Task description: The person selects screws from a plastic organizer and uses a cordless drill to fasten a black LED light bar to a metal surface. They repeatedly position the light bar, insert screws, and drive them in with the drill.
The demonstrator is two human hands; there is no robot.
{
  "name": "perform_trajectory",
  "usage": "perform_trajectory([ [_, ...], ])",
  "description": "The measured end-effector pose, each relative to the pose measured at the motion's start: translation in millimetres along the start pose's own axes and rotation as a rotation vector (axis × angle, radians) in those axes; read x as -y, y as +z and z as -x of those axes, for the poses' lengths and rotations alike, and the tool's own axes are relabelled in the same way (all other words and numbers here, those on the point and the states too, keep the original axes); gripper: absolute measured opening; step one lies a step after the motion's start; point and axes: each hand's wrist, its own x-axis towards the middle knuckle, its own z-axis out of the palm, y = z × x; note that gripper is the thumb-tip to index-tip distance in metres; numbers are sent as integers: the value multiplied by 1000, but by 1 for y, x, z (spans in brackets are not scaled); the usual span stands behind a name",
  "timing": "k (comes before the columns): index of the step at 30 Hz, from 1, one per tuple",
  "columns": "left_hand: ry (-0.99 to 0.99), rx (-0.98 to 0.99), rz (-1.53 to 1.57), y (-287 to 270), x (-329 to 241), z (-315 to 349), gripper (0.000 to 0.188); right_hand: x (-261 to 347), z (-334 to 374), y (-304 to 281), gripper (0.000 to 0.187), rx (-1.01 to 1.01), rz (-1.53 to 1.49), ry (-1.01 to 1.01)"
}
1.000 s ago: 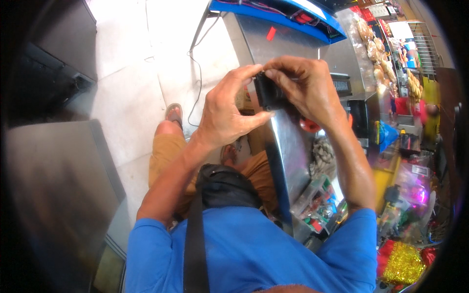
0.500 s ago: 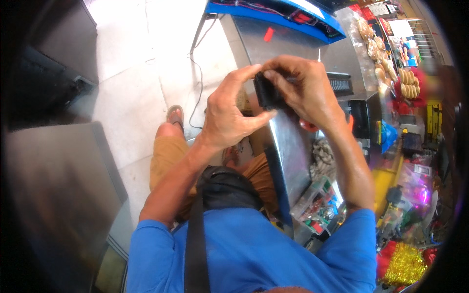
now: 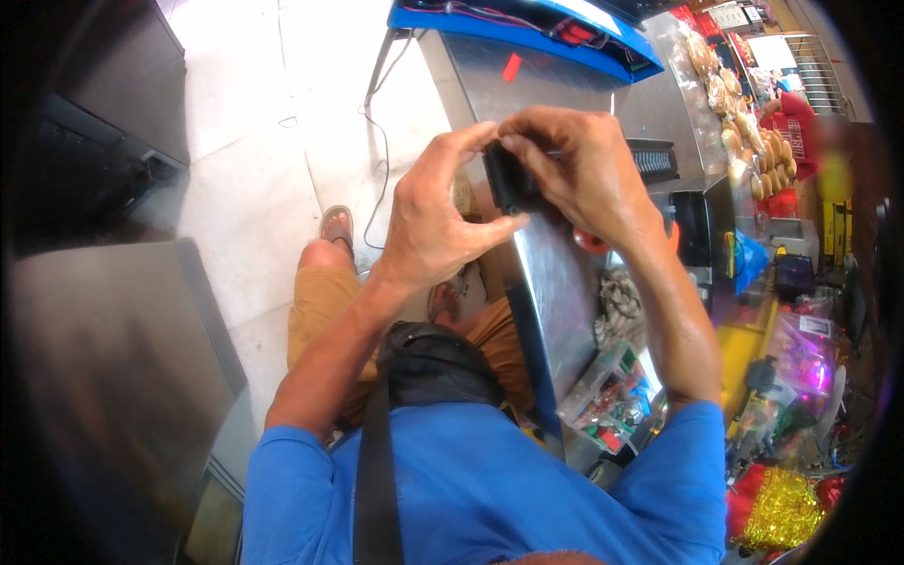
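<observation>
A small black rectangular piece (image 3: 508, 179) is held up between my hands, above the near edge of the metal bench. My left hand (image 3: 426, 215) is curved round it from the left, fingertips at its top end and thumb at its lower end. From the right, my right hand (image 3: 586, 174) grips it with bent fingers and thumb, hiding part of it. Its exact kind cannot be made out. Below my right wrist, something with a red-orange rounded handle (image 3: 589, 242) lies on the bench.
The metal bench (image 3: 556, 325) carries a divided parts box (image 3: 603, 395), a crumpled grey cloth (image 3: 619, 306), a black slotted strip (image 3: 654, 160) and a red scrap (image 3: 511, 67). A blue open case (image 3: 527, 28) stands at the far end. A person in red (image 3: 796, 137) is beyond the bench.
Both hands and the black piece have shifted very slightly left, with the grip unchanged. At the far right, the person in red shows higher up and more fully.
</observation>
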Motion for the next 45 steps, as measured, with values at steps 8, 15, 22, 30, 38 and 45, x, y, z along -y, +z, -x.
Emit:
perform_trajectory([
  [8, -44, 9, 45, 0, -2, -2, 84, 3, -4, -3, 17, 42, -13, 86],
  [15, -16, -13, 48, 1, 5, -1, 76, -5, -9, -9, 17, 126, -197, 245],
  [22, -20, -4, -2, -1, 7, -3, 73, -9, -8, -6, 17, 122, -242, 245],
  [30, -42, 23, -52, -2, -2, -5, 76, -10, -8, -8, 17, 119, -226, 232],
  [38, -16, 4, -165, -3, -7, -5, 80, -6, -10, -11, 16, 138, -189, 231],
  [45, -41, 48, -187, -8, -12, -9, 79, -4, -10, -10, 15, 128, -162, 234],
])
